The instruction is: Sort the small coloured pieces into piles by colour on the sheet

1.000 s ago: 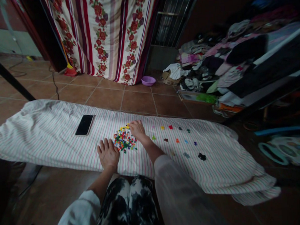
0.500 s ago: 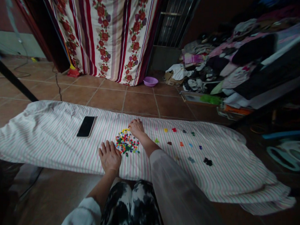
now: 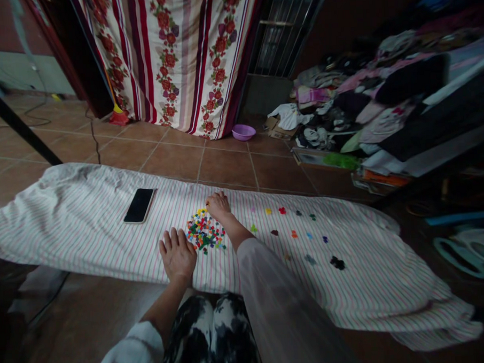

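A heap of small multicoloured pieces (image 3: 204, 231) lies on the striped cloth (image 3: 95, 230); they are too small for me to tell their kind. My left hand (image 3: 178, 254) rests palm down at the heap's near left edge, fingers spread. At the far edge, close to some yellow pieces, my right hand (image 3: 218, 205) bends its fingers together and down. Whatever may be between those fingertips is hidden. To the right sit little groups sorted by colour, among them a yellow group (image 3: 268, 211), a red group (image 3: 282, 211) and a black group (image 3: 337, 263).
A phone (image 3: 139, 206) lies on the cloth left of the heap. Beyond, on the tiled floor, are a purple basin (image 3: 243, 131) and a red broom (image 3: 119, 116) by a flowered curtain (image 3: 192, 60). Piled clothes (image 3: 366, 90) fill the right side.
My right hand has shifted very slightly left along the far edge of the heap. My left hand stays in place.
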A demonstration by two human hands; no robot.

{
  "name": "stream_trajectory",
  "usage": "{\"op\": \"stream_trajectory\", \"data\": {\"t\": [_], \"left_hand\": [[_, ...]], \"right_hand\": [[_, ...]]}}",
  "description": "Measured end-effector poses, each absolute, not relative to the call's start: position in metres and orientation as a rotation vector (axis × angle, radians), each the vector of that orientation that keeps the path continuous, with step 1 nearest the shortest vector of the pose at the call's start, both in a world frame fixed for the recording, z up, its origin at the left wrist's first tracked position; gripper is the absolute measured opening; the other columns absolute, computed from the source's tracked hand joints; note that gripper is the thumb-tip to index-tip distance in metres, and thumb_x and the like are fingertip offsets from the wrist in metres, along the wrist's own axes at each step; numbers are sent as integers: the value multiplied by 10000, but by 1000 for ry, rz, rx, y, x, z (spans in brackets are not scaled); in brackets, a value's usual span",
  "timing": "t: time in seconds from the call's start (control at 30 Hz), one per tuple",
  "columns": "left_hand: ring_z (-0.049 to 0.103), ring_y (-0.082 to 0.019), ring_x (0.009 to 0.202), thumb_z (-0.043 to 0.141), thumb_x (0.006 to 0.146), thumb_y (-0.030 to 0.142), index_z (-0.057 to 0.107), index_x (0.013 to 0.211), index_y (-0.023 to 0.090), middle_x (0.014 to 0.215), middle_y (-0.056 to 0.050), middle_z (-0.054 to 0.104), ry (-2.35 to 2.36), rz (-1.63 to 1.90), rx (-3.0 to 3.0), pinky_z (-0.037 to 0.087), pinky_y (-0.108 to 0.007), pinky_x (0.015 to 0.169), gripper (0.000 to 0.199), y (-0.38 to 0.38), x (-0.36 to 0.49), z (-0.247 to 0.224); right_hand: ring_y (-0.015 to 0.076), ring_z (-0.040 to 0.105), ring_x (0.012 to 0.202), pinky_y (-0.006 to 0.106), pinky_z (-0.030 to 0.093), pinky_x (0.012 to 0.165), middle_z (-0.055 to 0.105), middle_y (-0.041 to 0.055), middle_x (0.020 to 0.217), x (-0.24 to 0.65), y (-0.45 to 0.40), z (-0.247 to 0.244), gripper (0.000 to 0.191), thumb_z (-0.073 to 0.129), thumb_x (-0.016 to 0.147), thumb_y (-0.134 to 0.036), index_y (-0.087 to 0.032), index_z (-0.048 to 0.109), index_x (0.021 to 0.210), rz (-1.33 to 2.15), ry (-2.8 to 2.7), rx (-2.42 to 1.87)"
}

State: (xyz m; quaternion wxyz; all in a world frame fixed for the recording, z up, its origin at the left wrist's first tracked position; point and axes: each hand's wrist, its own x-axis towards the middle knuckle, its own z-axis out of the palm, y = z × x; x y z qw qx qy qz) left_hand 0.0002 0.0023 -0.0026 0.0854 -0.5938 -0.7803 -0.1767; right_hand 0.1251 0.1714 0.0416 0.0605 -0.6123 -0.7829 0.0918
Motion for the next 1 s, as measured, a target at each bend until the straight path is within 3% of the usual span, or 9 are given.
{"op": "stream_trajectory", "data": {"t": [0.27,0.5,0.77,1.0], "left_hand": [[338,-347,1358,356,863,274,535,1295,95,1403,-178,483,-2349,-577,-1789,242,-532,1111,501,2,0,-3],[315,-333,1372,366,853,283,527,1297,127,1389,-177,495,-2373,-664,-1794,237,-549,1096,497,-1,1,1],[278,-316,1381,306,875,300,477,1311,145,1402,-172,460,-2355,-707,-1826,200,-537,1099,493,-6,1,7],[326,-329,1325,266,880,307,535,1200,131,1304,-181,518,-2339,-652,-1853,257,-521,1040,453,-10,3,19]], "right_hand": [[204,495,1033,305,348,908,684,34,1059,118,144,39,215,499,870,-233,-218,680,984,344,-2241,-1709],[165,574,936,304,340,950,703,29,985,119,116,34,157,533,840,-178,-204,642,950,372,-2165,-1595],[169,563,952,280,372,905,697,13,971,145,76,56,150,547,834,-188,-209,637,953,349,-2093,-1626],[153,566,943,268,370,912,701,-8,988,179,54,56,185,527,833,-165,-227,645,961,323,-2018,-1697]]}}
